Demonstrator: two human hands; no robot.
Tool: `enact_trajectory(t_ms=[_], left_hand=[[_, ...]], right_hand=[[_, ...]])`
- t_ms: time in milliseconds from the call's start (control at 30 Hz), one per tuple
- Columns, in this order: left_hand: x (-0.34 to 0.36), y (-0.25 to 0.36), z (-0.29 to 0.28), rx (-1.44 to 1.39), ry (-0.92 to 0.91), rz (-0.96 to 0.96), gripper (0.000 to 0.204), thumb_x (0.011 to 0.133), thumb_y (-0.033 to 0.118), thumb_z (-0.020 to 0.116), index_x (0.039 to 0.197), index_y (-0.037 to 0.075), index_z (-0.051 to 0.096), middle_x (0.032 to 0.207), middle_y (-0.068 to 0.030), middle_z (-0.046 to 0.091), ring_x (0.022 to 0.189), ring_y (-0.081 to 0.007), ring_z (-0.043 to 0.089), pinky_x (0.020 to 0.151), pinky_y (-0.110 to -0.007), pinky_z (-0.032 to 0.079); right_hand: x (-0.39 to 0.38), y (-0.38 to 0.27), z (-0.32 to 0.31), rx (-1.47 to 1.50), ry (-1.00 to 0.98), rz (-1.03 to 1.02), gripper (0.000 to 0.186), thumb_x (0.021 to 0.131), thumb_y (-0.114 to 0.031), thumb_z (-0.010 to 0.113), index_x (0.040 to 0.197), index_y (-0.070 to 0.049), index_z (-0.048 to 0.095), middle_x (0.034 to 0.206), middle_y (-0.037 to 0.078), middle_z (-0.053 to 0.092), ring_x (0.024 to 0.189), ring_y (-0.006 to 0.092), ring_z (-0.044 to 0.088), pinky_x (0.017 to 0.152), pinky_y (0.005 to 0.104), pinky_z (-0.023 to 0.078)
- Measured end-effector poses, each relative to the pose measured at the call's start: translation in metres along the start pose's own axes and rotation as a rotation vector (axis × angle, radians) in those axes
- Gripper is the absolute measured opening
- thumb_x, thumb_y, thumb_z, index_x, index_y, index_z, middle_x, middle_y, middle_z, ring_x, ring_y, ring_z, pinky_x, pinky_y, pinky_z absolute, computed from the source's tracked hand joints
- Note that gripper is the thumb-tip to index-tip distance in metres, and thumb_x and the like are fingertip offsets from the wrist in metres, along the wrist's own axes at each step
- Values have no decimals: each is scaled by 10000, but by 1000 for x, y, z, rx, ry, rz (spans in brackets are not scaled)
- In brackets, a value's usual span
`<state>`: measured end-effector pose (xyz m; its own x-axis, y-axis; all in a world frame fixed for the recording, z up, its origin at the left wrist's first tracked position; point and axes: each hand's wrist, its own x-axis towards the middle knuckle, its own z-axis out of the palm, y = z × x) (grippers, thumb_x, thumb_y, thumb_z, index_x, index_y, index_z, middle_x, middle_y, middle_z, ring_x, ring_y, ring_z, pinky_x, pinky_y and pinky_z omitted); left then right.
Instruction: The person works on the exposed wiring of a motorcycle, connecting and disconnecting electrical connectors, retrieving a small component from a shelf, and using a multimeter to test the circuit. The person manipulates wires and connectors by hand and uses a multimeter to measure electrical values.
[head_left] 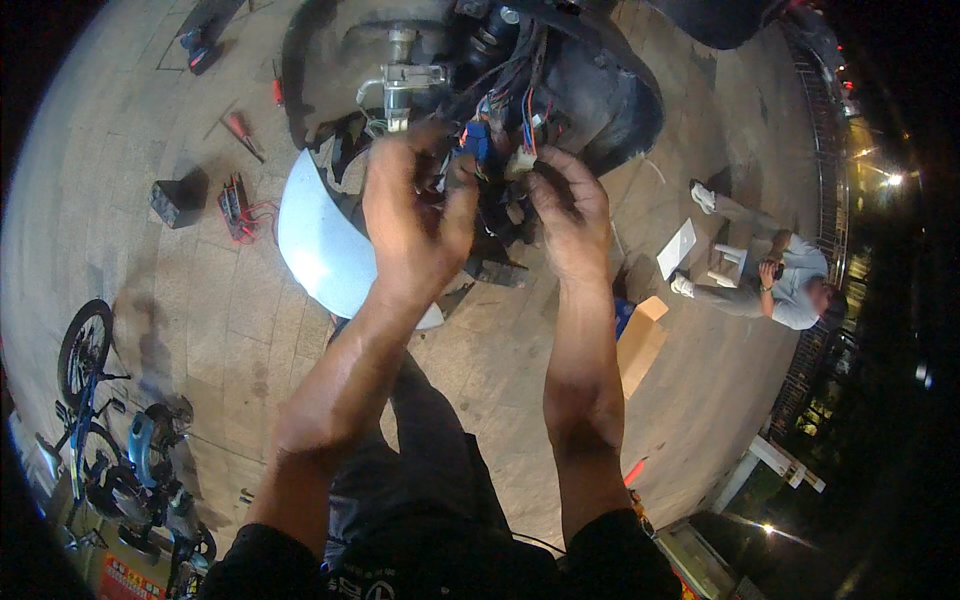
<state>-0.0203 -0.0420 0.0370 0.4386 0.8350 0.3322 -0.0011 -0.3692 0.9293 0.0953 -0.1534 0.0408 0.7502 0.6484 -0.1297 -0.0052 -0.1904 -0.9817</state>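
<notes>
White connector (pixel 521 161) pinched in my right grip (pixel 577 215); left grip (pixel 412 215), I can't tell. Wires (pixel 529 112) are uncovered; closing up seems left.

Night lighting, dim; lamp (pixel 893 180), glaring, far right; panel (pixel 318 240), bright sheen; left hand (pixel 415 215), blurred; edges dark, bowed.

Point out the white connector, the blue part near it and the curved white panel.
White connector (pixel 521 161): head view, on its housing.
Blue part (pixel 475 141): head view, middle of its body.
Curved white panel (pixel 318 240): head view, its broad face.
</notes>
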Motion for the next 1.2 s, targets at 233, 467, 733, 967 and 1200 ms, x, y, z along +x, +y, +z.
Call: enact_trajectory(t_ms=[233,467,733,967,1200], left_hand=[[-11,6,15,-133,-217,-195,253,810,-28,597,1061,1,613,941,-119,615,827,-209,621,731,-291,491],[-17,-1,22,-144,-215,-152,292,801,8,581,1089,-8,621,1014,-198,615,929,-344,611,828,-370,478],[-14,-6,23,-356,-271,-256,305,825,42,603,1111,-65,595,1059,-222,593,988,-344,590,865,-350,453],[-12,-5,22,-317,-359,-360,342,839,79,612,1149,-58,567,1031,-211,614,987,-286,608,877,-330,450],[-11,-9,29,-509,-384,-482,299,846,105,629,1101,-42,579,895,-148,662,857,-168,626,794,-303,483]], right_hand=[[0,-1,5,127,10,10,263,853,-8,621,1114,-12,589,899,17,631,738,63,557,619,212,474],[-4,-6,5,-14,35,-27,251,844,-12,634,1091,-8,590,852,14,625,740,67,560,623,204,468],[-5,7,15,7,118,-56,272,830,21,607,1099,3,570,1021,65,621,919,125,586,827,263,477],[-6,10,16,-59,176,-37,324,796,-8,662,1100,14,553,1042,98,636,937,159,595,847,291,476],[-4,14,17,-191,271,-123,279,781,-49,700,1021,18,575,947,112,652,869,166,607,794,310,492]])
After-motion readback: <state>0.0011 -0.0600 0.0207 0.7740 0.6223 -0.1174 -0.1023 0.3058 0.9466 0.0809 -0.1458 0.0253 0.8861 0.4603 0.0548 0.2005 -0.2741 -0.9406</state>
